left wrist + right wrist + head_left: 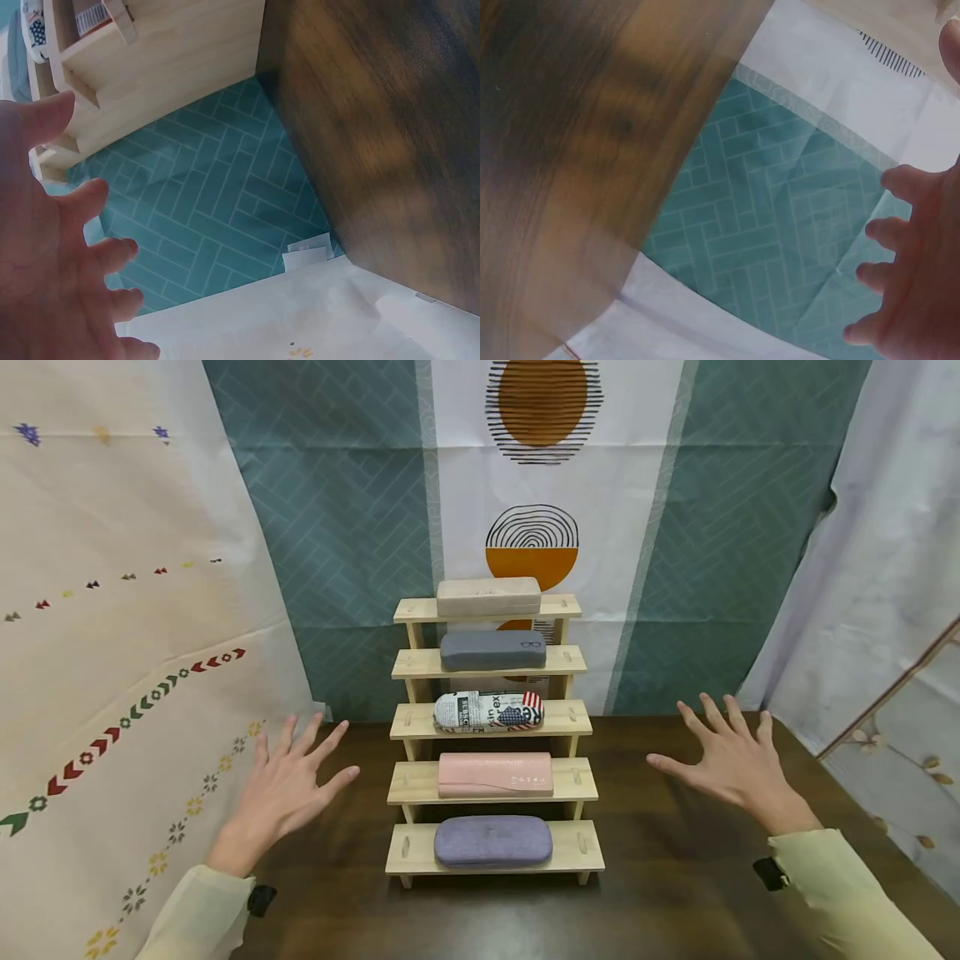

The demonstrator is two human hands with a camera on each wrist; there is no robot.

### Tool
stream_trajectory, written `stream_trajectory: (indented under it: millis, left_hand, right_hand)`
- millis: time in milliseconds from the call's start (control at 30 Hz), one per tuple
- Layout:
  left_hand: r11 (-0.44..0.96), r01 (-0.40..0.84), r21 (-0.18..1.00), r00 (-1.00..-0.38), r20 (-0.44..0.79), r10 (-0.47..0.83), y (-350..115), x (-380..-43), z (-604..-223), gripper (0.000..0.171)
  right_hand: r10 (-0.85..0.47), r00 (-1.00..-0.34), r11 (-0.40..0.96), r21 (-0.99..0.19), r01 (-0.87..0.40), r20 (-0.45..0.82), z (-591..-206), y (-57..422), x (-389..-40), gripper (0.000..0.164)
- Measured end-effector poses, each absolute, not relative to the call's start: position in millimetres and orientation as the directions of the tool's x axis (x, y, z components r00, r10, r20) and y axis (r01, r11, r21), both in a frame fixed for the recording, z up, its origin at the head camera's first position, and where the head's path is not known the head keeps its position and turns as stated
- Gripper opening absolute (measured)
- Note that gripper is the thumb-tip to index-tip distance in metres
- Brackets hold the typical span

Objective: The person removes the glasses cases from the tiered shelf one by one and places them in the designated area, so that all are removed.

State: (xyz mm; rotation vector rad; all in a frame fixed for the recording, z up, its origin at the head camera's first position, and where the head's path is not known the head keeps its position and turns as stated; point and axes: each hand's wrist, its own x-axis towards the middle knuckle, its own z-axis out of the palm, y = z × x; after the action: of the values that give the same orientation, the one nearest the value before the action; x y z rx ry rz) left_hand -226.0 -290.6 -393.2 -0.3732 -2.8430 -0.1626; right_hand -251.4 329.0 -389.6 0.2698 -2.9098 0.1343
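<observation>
My left hand [288, 785] is held in the air left of a stepped wooden stand [401, 852], its fingers spread and holding nothing. To the stand's right, my right hand [731, 760] is spread the same way, touching nothing. Each step bears one glasses case. From the top come a beige case [489, 602], a dark grey case [492, 652] with a glasses mark, a newspaper-print case [480, 712] with flag patches, a pink case [495, 775] and a purple fabric case [492, 842]. In the left wrist view, the stand's side [180, 75] rises beyond the thumb.
A dark brown wooden table [330, 893] carries the stand. Behind it hangs a teal and white cloth [337, 527] with orange round shapes. Pale patterned cloth [150, 635] closes off the left, and whitish floral cloth [900, 710] lines the right.
</observation>
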Motion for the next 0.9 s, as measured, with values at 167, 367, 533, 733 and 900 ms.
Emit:
stream_trajectory:
  millis: [167, 367, 533, 733, 900]
  left_hand:
    - [0.958, 0.281, 0.062, -0.921, 0.299, 0.251, -289, -224, -393, 0.079]
    - [0.955, 0.292, 0.055, -0.911, 0.32, 0.26, -285, -216, -392, 0.083]
    - [0.947, 0.315, 0.058, -0.896, 0.347, 0.277, -278, -212, -396, 0.086]
    - [0.93, 0.361, 0.062, -0.858, 0.413, 0.305, -272, -207, -399, 0.087]
    - [0.917, 0.391, 0.08, -0.838, 0.443, 0.319, -265, -205, -401, 0.089]
  right_hand:
    - [-0.169, -0.958, 0.979, -0.077, -0.191, 0.231, -393, 328, -250, 0.11]
    - [-0.17, -0.955, 0.976, -0.091, -0.197, 0.244, -399, 325, -246, 0.111]
    - [-0.173, -0.949, 0.975, -0.094, -0.203, 0.263, -402, 320, -241, 0.11]
    - [-0.191, -0.93, 0.969, -0.092, -0.23, 0.315, -402, 314, -231, 0.109]
    - [-0.205, -0.917, 0.963, -0.095, -0.251, 0.341, -404, 307, -222, 0.109]
